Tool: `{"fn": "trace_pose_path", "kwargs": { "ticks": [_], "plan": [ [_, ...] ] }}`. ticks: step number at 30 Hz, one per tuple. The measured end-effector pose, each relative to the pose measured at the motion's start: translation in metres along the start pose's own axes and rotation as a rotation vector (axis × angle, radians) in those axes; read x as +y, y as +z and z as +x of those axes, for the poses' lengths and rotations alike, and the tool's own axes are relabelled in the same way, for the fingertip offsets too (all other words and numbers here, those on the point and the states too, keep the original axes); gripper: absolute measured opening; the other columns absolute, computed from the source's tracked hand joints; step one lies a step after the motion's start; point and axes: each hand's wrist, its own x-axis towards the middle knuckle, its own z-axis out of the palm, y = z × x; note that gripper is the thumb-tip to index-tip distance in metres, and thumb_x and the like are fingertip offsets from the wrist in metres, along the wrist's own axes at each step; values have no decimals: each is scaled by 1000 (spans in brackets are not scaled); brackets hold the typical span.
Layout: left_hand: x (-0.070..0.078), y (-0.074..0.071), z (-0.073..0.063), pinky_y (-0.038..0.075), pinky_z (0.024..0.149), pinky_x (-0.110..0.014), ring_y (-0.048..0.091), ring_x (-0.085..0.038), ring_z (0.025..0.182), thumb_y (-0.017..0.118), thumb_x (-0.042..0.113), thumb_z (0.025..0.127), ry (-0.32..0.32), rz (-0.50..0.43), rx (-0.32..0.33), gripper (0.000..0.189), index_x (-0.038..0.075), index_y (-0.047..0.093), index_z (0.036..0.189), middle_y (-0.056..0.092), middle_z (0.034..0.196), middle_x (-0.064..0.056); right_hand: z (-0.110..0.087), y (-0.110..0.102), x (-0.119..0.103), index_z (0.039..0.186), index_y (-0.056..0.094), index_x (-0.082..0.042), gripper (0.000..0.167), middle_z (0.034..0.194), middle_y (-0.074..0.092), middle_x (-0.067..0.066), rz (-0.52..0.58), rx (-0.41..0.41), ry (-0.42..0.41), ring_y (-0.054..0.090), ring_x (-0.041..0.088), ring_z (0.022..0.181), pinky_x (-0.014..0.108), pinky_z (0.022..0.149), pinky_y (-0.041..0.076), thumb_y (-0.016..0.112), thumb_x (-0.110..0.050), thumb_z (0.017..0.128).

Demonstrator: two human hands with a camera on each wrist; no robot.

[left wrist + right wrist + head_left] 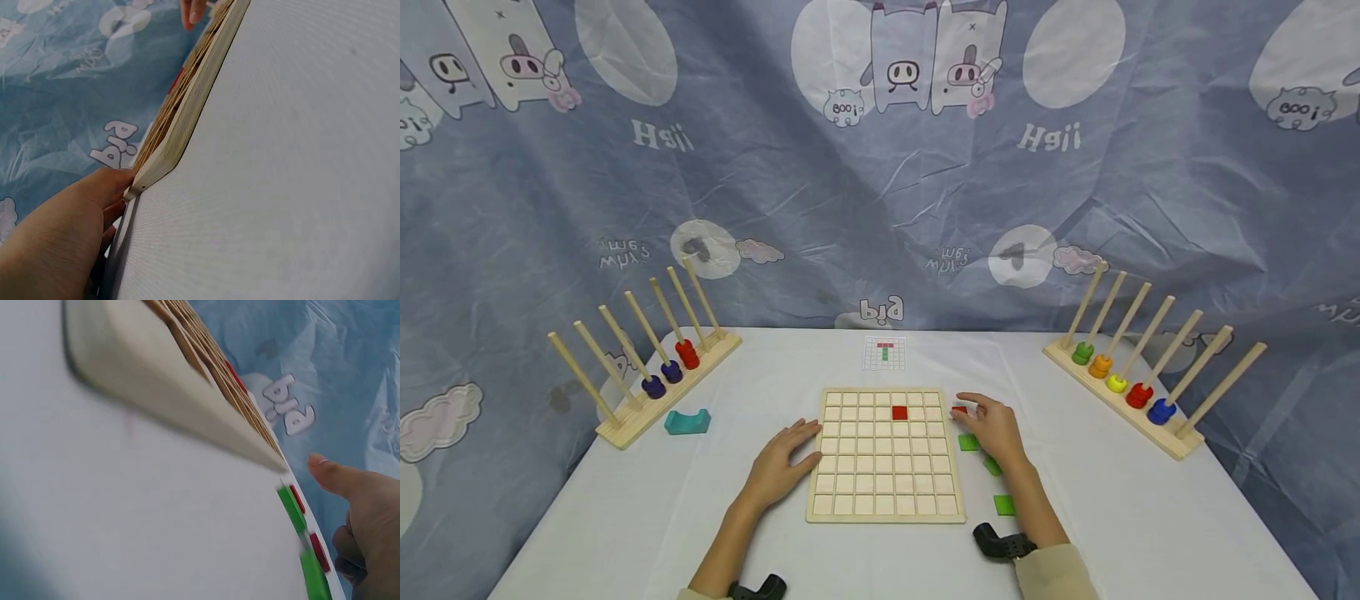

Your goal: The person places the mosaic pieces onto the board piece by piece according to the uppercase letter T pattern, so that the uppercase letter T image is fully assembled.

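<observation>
A wooden grid board [886,519] lies on the table with one red square tile [899,412] in an upper cell. My left hand [780,467] rests against the board's left edge, fingers stretched out; in the left wrist view its thumb [115,181] touches the frame. Just right of the board, my right hand [994,427] hovers over a loose red tile [959,409], thumb and index finger apart. Several green tiles [968,442] lie below and beside that hand. Two red tiles [320,553] show beyond the green ones in the right wrist view.
A small printed pattern card [884,353] lies behind the board. Peg stands with coloured beads stand at left [647,408] and right [1138,408]. A teal curved block [687,422] sits near the left stand. A patterned curtain [880,208] hangs behind the table.
</observation>
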Motion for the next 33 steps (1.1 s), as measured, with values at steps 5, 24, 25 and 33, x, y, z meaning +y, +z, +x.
{"fn": "trace_pose_path", "kwargs": {
  "ticks": [5, 24, 25, 33],
  "plan": [
    [0, 0, 0, 22, 111, -39, 36, -18, 131, 66, 36, 85, 7, -1, 1, 48, 17, 57, 128, 51, 133, 4, -6, -19, 15, 106, 69, -12, 35, 47, 33, -3, -35, 44, 69, 27, 10, 41, 23, 36, 23, 77, -28, 76],
    [1, 0, 1, 25, 109, -42, 39, -22, 129, 67, 33, 85, 37, -26, 26, 46, 14, 58, 126, 53, 131, -1, -11, -31, 28, 107, 69, -9, 38, 48, 35, -2, -89, 50, 82, 29, 11, 43, 24, 37, 25, 76, -31, 76],
    [1, 0, 1, 24, 110, -42, 38, -21, 129, 67, 33, 85, 30, -25, 20, 46, 15, 58, 126, 53, 131, 0, -11, -31, 28, 107, 68, -9, 38, 48, 36, -1, -91, 46, 89, 29, 11, 43, 24, 37, 25, 76, -31, 76],
    [0, 0, 1, 24, 110, -41, 38, -20, 129, 67, 34, 85, 24, -24, 20, 46, 16, 58, 126, 53, 131, 2, -11, -28, 31, 109, 68, -8, 41, 48, 36, -1, -137, 3, 106, 30, 12, 43, 24, 37, 25, 77, -32, 76]
  ]
}}
